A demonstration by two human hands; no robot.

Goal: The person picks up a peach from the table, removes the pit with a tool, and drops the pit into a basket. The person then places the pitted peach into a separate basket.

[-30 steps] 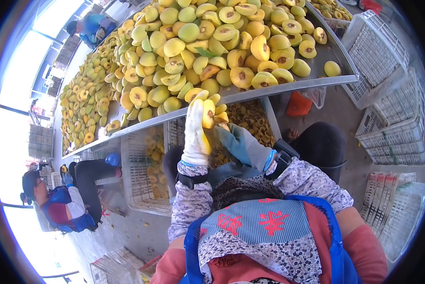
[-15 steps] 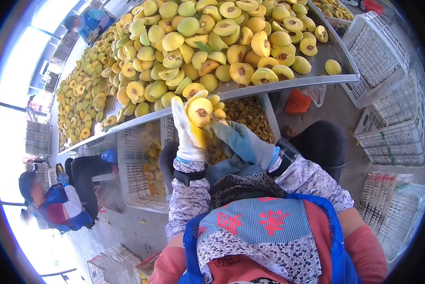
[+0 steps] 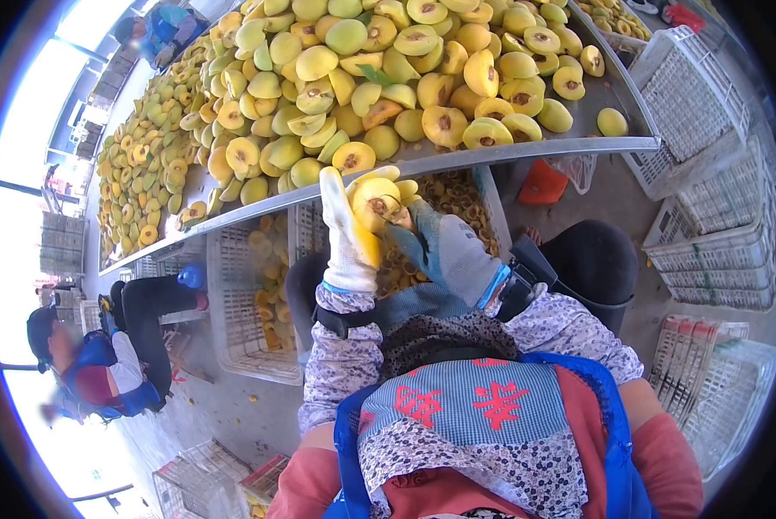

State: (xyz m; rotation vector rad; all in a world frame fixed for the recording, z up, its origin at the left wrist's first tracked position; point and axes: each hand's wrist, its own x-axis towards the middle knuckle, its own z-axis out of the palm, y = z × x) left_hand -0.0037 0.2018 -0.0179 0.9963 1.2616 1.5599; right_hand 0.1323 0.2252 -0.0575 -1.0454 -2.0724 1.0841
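My left hand [image 3: 351,246], in a white glove with a yellow-stained palm, is closed around a halved yellow peach [image 3: 376,201]. The cut face points up, with a brown centre showing. My right hand [image 3: 453,253], in a grey-blue glove, has its bent fingers against the right side of that peach half. Something small and brownish shows at its fingertips, too hidden to name. Just beyond both hands is the metal rim [image 3: 457,162] of a table heaped with halved peaches [image 3: 319,95].
Below the table edge, a crate of small cut pieces [image 3: 457,208] sits between my knees. Left of it stands a white crate [image 3: 236,303] holding peach halves. Stacked crates [image 3: 708,233] line the right side. A co-worker [image 3: 102,363] sits at left; another person [image 3: 159,35] is farther back.
My right fingers have moved in from beside the peach half onto its cut face. My left hand still holds the half, slightly turned.
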